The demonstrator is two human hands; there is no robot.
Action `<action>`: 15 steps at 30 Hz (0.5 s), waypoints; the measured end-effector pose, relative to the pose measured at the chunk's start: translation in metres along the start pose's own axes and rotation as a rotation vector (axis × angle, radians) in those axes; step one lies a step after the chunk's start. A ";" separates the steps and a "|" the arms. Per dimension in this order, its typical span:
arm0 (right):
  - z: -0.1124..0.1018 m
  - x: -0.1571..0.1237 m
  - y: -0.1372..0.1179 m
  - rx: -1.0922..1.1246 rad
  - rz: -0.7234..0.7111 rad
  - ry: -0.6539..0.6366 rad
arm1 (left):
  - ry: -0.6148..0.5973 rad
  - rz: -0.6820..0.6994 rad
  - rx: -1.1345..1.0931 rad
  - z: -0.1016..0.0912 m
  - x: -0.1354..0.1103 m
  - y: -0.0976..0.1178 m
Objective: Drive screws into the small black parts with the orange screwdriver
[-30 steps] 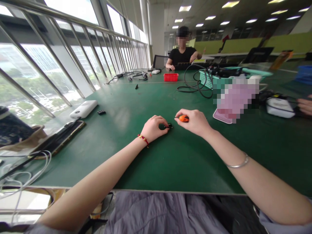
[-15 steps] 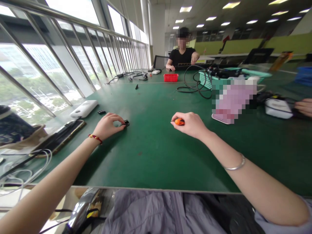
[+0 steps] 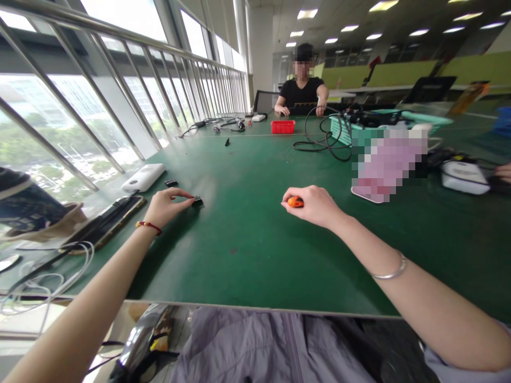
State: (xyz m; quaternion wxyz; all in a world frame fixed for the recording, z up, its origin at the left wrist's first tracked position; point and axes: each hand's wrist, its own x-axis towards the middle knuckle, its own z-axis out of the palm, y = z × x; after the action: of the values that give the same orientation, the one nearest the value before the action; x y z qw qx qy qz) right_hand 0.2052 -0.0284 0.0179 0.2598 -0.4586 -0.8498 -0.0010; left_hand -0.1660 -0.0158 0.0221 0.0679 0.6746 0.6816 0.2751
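Two closed grips: the left hand [image 3: 165, 205] pinches a small black block [image 3: 198, 202], now shifted toward the tabletop's [image 3: 247, 255] left edge; the right hand [image 3: 313, 205] encloses an orange item [image 3: 296, 202]. I judge joint work paused.

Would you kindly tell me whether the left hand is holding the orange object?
No, the right hand holds the orange object, while the left hand pinches a small black piece.

One head-height view, near the green table [image 3: 247, 260], forward and downward over its length.
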 end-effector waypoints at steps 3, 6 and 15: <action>0.000 0.000 -0.001 -0.010 0.003 -0.003 | -0.007 -0.011 -0.007 0.003 0.000 -0.003; 0.000 0.000 -0.001 -0.011 0.010 -0.011 | -0.018 -0.020 -0.007 0.002 0.001 -0.004; -0.001 0.000 -0.003 -0.011 0.017 -0.044 | -0.049 -0.018 -0.022 0.003 0.003 -0.006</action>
State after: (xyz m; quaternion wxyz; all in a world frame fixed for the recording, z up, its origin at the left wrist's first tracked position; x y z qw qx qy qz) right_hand 0.2033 -0.0302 0.0194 0.2385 -0.4674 -0.8513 0.0065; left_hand -0.1701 -0.0118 0.0171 0.0945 0.6744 0.6825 0.2654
